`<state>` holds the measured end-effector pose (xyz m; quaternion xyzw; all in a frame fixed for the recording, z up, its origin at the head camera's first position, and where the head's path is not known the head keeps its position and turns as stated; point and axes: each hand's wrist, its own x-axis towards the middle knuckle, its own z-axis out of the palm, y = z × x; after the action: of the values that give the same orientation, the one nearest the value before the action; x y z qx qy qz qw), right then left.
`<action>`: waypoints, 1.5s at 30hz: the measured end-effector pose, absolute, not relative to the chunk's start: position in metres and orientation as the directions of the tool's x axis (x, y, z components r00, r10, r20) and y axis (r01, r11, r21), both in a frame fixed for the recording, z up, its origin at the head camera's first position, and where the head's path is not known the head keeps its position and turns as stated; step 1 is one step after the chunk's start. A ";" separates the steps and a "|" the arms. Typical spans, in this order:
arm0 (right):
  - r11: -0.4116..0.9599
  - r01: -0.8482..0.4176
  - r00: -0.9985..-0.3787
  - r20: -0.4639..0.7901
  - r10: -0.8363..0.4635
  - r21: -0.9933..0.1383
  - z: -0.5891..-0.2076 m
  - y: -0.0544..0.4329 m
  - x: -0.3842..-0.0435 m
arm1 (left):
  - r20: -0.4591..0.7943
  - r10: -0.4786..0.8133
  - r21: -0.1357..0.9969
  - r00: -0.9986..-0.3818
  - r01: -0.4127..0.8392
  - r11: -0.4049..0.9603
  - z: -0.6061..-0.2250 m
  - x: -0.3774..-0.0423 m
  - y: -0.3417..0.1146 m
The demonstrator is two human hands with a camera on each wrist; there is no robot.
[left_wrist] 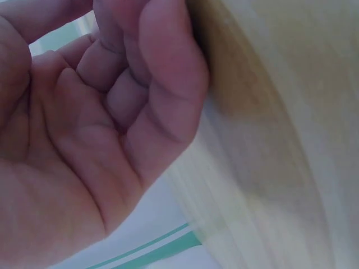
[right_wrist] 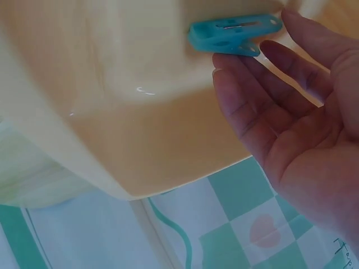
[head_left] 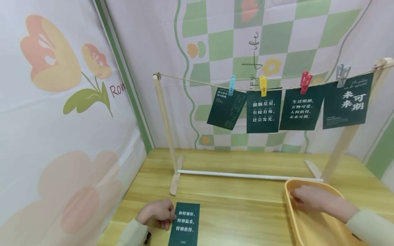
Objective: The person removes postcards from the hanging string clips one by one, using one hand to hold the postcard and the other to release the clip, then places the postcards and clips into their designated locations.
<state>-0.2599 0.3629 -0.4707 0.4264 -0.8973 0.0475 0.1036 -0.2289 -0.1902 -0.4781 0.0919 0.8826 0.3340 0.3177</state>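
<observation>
A dark green card (head_left: 187,218) with white Chinese writing lies on the table. At its left edge my left hand (head_left: 158,212) has its fingers curled and pinches the border with its tips. The left wrist view shows that hand's folded fingers (left_wrist: 168,73) close to the wood; the card does not appear there. Inside the yellow basket (head_left: 287,201) is my right hand (head_left: 314,198). Its thumb and fingers pinch a blue clothespin (right_wrist: 233,32) at the handle end, low in the basket.
A wooden stand (head_left: 166,126) with a white bar (head_left: 246,175) holds a string across the back. Hanging cards (head_left: 263,112) are clipped there by a light blue (head_left: 232,85), a yellow (head_left: 263,86), a red (head_left: 305,82) and a grey clothespin (head_left: 342,76). Patterned cloth walls surround the table.
</observation>
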 end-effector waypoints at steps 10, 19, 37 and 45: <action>0.767 -0.630 -0.769 -0.038 -0.638 -0.122 -0.439 0.365 -0.261 | -0.528 0.407 0.644 -0.745 -0.038 0.764 -0.476 -0.229 -0.189; 0.712 -0.661 -0.737 0.029 -0.675 -0.235 -0.399 0.342 -0.258 | -0.525 0.431 0.645 -0.734 -0.013 0.764 -0.463 -0.227 -0.185; 0.760 -0.533 -0.818 -0.001 -0.575 -0.373 -0.295 0.327 -0.255 | -0.275 0.545 0.734 -0.792 0.193 0.651 -0.431 -0.251 -0.174; 0.725 -0.593 -0.774 0.497 -0.393 -0.350 -0.272 0.298 -0.252 | -0.075 0.486 0.811 -0.871 0.230 0.537 -0.427 -0.265 -0.170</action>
<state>-0.2523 0.2979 -0.2720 0.2718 -0.9072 0.2526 0.1984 -0.2647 -0.1697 -0.4271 0.2071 0.8643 0.4341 0.1472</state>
